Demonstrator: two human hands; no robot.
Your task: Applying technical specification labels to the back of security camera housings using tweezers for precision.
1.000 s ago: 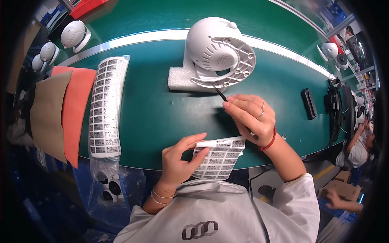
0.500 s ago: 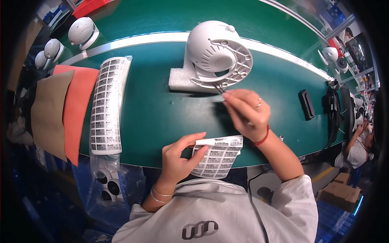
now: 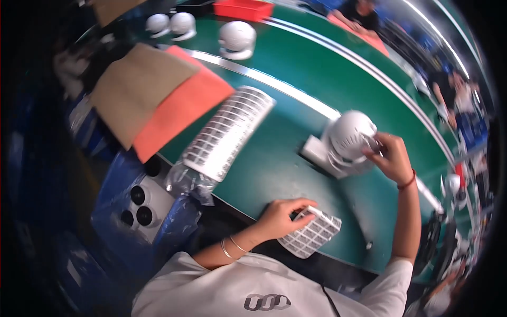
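Observation:
A sheet of small printed labels [image 3: 312,235] hangs from my left hand [image 3: 282,219], pinched between thumb and fingers over the table's front edge. Farther off, to the right, a white rounded device [image 3: 353,134] with a vented dome and ring-shaped base leans on a white foam block [image 3: 320,155]. My right hand [image 3: 392,156] is closed at the right rim of this device, fingertips against it. Motion blur smears the rim, and no tweezers can be made out in that hand.
A long stack of label sheets [image 3: 228,134] lies left of the device, beside orange [image 3: 185,108] and brown [image 3: 140,87] sheets. More white devices [image 3: 237,39] stand at the back near a red tray [image 3: 244,9]. A bagged blue bin [image 3: 119,185] is at left.
The whole view has swung, shifting the table's things. My right hand, which held dark tweezers beside the base, is now at the device's right rim. My left hand still holds the label sheet.

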